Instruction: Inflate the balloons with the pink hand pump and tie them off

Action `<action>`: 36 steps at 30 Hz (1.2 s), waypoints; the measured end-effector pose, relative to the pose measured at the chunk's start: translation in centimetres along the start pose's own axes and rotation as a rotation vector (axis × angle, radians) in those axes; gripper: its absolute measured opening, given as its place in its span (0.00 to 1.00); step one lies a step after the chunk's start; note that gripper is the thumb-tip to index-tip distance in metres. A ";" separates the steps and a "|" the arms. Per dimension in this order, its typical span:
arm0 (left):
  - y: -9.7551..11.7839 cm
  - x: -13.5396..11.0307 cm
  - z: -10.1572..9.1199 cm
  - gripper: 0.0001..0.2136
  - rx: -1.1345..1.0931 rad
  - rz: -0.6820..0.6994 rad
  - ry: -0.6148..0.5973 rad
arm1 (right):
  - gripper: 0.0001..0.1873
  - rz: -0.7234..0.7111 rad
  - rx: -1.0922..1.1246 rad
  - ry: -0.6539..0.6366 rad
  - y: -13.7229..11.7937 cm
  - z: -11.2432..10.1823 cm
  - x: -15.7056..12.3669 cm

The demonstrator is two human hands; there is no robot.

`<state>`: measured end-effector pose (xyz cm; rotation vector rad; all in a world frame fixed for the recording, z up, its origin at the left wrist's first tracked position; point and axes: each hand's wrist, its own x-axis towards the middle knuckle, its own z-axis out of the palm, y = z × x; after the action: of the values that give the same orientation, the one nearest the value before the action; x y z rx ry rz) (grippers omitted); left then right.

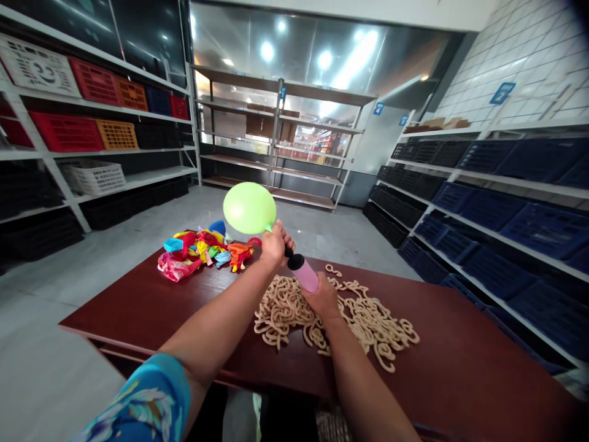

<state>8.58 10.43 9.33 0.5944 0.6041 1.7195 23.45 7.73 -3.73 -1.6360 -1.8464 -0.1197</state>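
A light green balloon (250, 208), partly inflated, points up and left over the far side of the table. My left hand (275, 244) is closed around its neck, at the black nozzle end of a hand balloon pump (305, 274). The pump has a pink barrel and a black collar, and is tilted. My right hand (323, 299) wraps round the lower end of the barrel. Beneath it spreads a heap of beige, curled, rope-like pieces (283, 307). Left of my hands lies a pile of limp, uninflated balloons (202, 248) in many colours.
The dark red-brown table (193, 313) stands before me. White shelves (133, 181) with red, orange, white and black crates line the left wall. A rack (304, 169) with some cardboard boxes stands at the back. Shelves of blue and black crates (488, 212) fill the right side.
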 end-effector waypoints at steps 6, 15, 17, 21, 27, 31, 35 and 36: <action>8.5 0.3 0.8 0.19 0.007 0.097 -0.064 | 0.19 0.020 0.063 0.000 -0.1 -0.1 0.2; 7.8 0.6 1.0 0.19 -0.046 0.104 -0.023 | 0.18 0.016 0.059 -0.026 1.0 0.7 0.0; 5.3 0.7 0.6 0.19 -0.015 0.080 -0.018 | 0.18 -0.013 0.041 -0.019 1.1 0.7 0.0; 0.7 0.2 -0.3 0.19 0.016 -0.011 0.018 | 0.18 -0.029 0.005 -0.027 0.9 0.6 -0.1; -0.3 -0.4 -0.6 0.20 -0.005 -0.025 0.017 | 0.18 -0.018 -0.001 -0.020 0.1 0.2 -0.1; 4.4 0.0 -0.2 0.21 0.002 0.033 -0.033 | 0.20 -0.017 0.033 0.005 0.0 0.0 0.0; 10.1 0.3 0.5 0.20 -0.024 0.094 -0.056 | 0.19 -0.016 0.082 0.005 0.2 0.0 0.2; 11.0 0.3 0.7 0.20 -0.036 0.106 -0.054 | 0.19 -0.007 0.090 0.008 0.2 0.1 0.2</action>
<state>1.17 8.47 17.26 0.6549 0.5101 1.8040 23.59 8.01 -3.73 -1.5648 -1.8255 -0.0454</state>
